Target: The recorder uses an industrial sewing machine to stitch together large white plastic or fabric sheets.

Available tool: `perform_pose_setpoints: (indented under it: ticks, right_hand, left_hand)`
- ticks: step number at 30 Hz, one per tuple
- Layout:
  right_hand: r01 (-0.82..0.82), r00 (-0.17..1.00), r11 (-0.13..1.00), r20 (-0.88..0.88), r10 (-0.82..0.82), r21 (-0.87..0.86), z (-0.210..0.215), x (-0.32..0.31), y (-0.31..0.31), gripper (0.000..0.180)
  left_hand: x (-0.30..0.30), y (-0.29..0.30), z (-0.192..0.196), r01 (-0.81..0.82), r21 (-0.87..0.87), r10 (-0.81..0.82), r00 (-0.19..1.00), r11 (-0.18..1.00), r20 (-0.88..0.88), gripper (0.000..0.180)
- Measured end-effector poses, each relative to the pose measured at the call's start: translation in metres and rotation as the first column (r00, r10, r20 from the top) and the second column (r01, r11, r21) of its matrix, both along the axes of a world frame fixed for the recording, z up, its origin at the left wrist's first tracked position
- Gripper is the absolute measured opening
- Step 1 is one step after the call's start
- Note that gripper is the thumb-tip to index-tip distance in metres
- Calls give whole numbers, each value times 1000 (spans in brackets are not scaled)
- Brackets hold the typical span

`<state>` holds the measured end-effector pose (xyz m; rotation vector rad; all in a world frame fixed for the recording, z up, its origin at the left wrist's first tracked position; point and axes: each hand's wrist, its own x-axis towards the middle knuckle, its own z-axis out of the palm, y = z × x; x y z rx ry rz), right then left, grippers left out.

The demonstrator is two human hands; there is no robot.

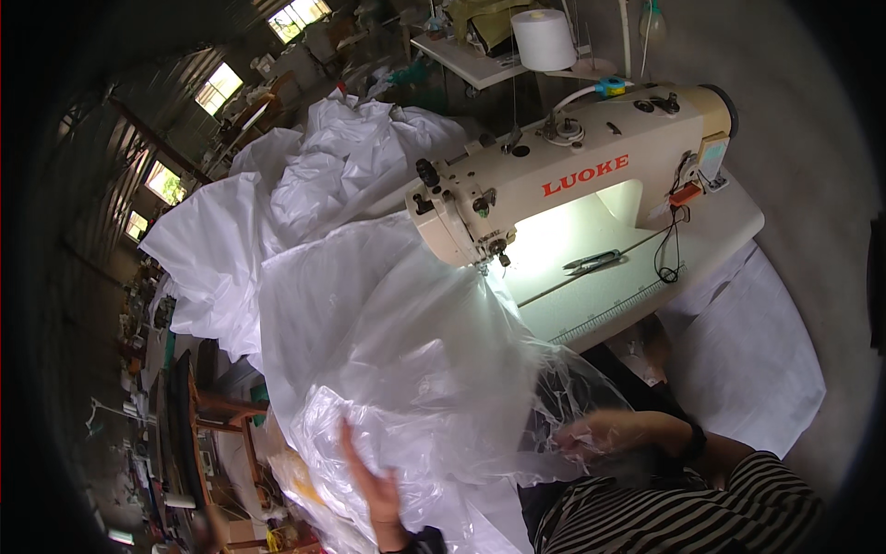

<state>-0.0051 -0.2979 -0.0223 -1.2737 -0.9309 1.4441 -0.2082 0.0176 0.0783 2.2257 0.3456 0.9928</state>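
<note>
A large clear plastic sheet (406, 342) drapes from under the needle of a cream sewing machine (572, 175) down toward me. My left hand (374, 489) lies flat against the crumpled lower part of the sheet, fingers spread. My right hand (609, 429), seen through the plastic, grips a gathered edge of the sheet near the table's front. A striped sleeve covers my right arm. White fabric or plastic (305, 175) is heaped behind and left of the machine.
Small thread snips (592, 262) lie on the lit white machine table (646, 286), which has a printed ruler along its front edge. A white thread cone (543, 39) stands behind the machine. A white sheet (748, 351) hangs at the right. Wooden furniture and clutter fill the left.
</note>
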Motion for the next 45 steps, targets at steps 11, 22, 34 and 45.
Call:
perform_pose_setpoints:
  ticks: [11,22,34,45]
  right_hand:
    - [283,482,864,717,-503,416,30,5,39,22]
    - [151,44,889,896,-442,431,23,57,16,31]
    - [583,539,807,699,-470,93,9,23,12,28]
    - [637,296,762,877,-378,114,47,21,27,39]
  left_hand:
    - [-88,5,-30,-319,41,239,614,947,-752,15]
    - [17,37,-63,-53,481,380,690,875,-617,53]
    - [99,-137,-66,631,158,-375,623,760,-686,44]
    - [-24,-122,-92,1,-981,-594,796,193,-116,24]
